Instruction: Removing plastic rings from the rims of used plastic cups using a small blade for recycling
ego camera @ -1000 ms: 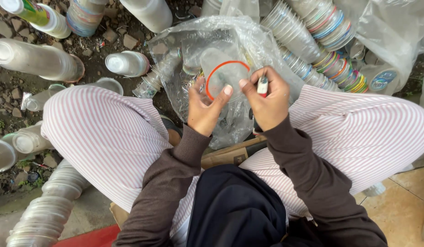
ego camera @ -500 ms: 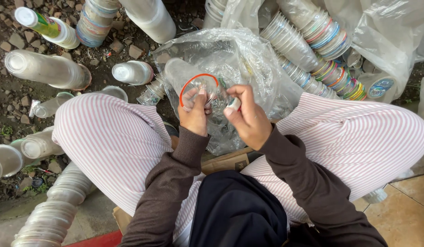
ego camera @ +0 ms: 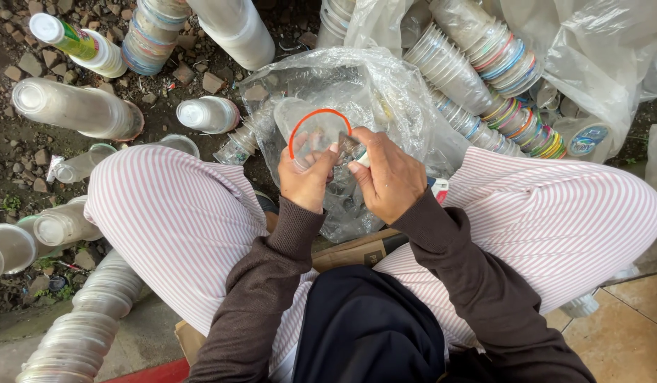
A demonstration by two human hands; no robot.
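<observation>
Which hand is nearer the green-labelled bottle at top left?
Left. The left hand holds the red-rimmed clear cup, on the side nearer the bottle; the right hand is farther right.

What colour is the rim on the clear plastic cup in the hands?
Orange-red, on the clear plastic cup; the head view shows it best.

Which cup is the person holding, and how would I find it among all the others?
Start at the big clear plastic bag between the striped knees. Just above it, the left hand and right hand hold one clear plastic cup. It alone is held, and shows a bright orange-red ring around its rim.
</observation>
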